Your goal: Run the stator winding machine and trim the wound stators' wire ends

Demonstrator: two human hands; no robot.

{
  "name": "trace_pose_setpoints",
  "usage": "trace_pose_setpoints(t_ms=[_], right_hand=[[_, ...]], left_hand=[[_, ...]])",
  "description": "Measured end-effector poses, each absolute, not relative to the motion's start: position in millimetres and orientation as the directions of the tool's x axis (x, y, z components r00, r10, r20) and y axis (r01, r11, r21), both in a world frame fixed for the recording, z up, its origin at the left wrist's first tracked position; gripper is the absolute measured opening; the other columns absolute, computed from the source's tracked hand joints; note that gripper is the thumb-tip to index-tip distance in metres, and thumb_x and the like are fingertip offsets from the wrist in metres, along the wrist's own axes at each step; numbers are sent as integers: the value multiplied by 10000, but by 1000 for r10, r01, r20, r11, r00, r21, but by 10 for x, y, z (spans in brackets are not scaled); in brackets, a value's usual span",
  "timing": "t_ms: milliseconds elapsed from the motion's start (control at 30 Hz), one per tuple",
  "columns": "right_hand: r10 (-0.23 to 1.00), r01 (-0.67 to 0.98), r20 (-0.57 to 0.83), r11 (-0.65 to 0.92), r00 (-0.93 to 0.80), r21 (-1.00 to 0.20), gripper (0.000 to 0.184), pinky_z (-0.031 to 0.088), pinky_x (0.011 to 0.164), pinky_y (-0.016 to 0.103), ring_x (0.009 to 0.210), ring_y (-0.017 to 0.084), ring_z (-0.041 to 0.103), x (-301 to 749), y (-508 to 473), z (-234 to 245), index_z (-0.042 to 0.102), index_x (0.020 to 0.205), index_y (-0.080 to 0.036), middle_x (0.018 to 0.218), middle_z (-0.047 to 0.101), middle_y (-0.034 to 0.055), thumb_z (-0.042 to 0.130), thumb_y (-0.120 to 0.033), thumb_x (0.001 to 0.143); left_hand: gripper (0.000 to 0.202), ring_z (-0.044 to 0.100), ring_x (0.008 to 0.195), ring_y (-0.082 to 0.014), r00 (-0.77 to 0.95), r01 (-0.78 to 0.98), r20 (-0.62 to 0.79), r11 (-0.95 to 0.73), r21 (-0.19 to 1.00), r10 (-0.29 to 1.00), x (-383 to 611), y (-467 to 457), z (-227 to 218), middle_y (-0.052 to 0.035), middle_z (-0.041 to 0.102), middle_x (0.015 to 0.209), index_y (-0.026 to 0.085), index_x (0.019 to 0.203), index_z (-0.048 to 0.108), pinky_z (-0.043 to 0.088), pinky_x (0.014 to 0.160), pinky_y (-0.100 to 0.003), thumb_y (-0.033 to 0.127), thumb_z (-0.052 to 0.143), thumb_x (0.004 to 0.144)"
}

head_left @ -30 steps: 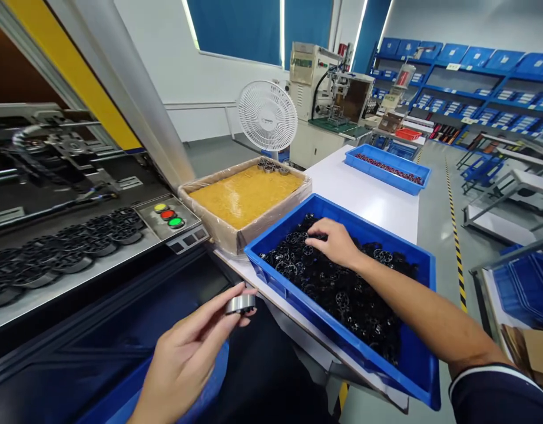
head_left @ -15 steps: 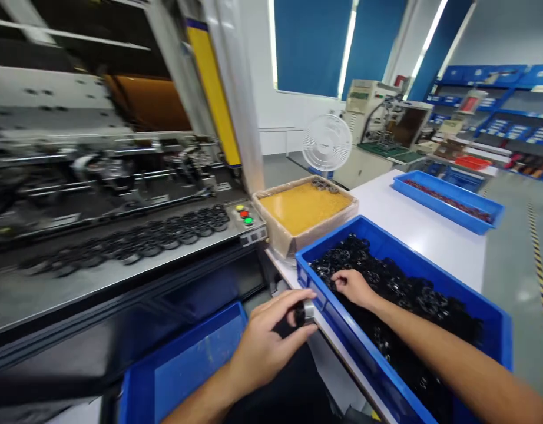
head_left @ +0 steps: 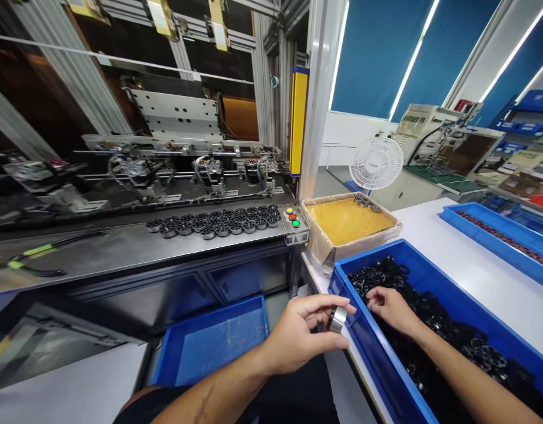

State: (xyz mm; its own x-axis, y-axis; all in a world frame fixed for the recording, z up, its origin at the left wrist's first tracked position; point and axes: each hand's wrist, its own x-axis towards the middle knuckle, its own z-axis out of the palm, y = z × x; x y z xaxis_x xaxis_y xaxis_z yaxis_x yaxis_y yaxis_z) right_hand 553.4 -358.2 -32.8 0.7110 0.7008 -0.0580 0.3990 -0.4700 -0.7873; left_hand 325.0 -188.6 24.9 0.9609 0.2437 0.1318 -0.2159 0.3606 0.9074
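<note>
My left hand [head_left: 309,330] holds a short round part [head_left: 337,320], silver on its outer band and dark at one end, between thumb and fingers just outside the bin's near wall. Inside the blue bin [head_left: 373,347], my right hand [head_left: 390,309] has its fingers curled together at the heap of black ring-shaped parts [head_left: 479,353]. Whatever its fingertips pinch is too hidden to make out. Rows of similar black and silver round parts [head_left: 222,224] lie on the metal ledge of the machine at left.
A button box [head_left: 294,227] sits at the ledge's right end, cutting pliers [head_left: 37,259] at its left. Beyond the bin stand a plastic-lined carton [head_left: 355,221] and a white fan [head_left: 376,164]. A blue tray [head_left: 510,235] is at right, another blue tray [head_left: 218,335] low down.
The view has swung left, showing more of the machine and the pliers. My left hand still holds the round part, now tilted somewhat differently. My right hand stays in the bin.
</note>
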Motion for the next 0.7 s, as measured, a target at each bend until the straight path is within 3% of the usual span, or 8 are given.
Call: trace_pose_setpoints(t_ms=[100,200,267,367,433,567,700], right_hand=[[603,459,133,-428,787,-779,148,510,654,347,593,177,566,5457,-3605,-38,678,787,-159,648,634,25,634,-240,671],[546,528,292,-345,786,-776,204,534,726,352,746,197,617,5118,-3670,329,665,939,-180,865,670,68,604,-319,803],[584,580,375,-209,720,-788,154,552,719,323,808,188,637,4791,-3702,531,659,944,-203,961,669,76,595,-318,865],[698,572,469,103,541,-813,103,567,708,303,809,173,663,4376,-3720,678,681,960,-204,906,685,67,608,-174,894],[718,566,488,159,495,-809,170,572,732,301,823,168,675,4242,-3726,675,702,988,-208,893,693,63,617,-104,883],[671,725,625,186,400,-663,372,572,729,301,846,164,651,4249,-3749,582,677,1152,-220,949,655,76,584,-17,855],[707,834,670,218,224,-508,562,589,769,367,943,218,635,4335,-3781,533,517,1357,-165,1066,628,140,591,-43,814]], left_hand=[[497,715,898,-190,936,-242,146,285,928,319,3206,-1864,272,-105,774,1077,167,1121,730,571,833,-274,166,874,645],[441,712,826,-145,926,-221,133,219,950,354,3188,-1859,292,-78,780,1076,194,1104,746,572,804,-223,140,848,678],[417,719,808,-134,939,-183,99,235,955,330,3200,-1879,296,-70,781,1086,204,1087,758,579,801,-210,123,838,685],[453,747,839,-162,963,-155,68,327,932,262,3244,-1958,291,-52,793,1055,219,1056,772,600,814,-227,79,857,633],[476,761,832,-182,969,-154,67,372,915,237,3273,-2033,290,-38,809,963,216,1020,783,613,799,-236,42,869,585],[479,771,765,-193,966,-165,73,374,912,248,3301,-2151,303,-36,812,825,187,1006,786,628,738,-230,13,860,566],[470,775,774,-190,953,-183,82,338,923,292,3301,-2171,314,-40,815,866,192,1017,782,628,736,-221,15,847,586]])
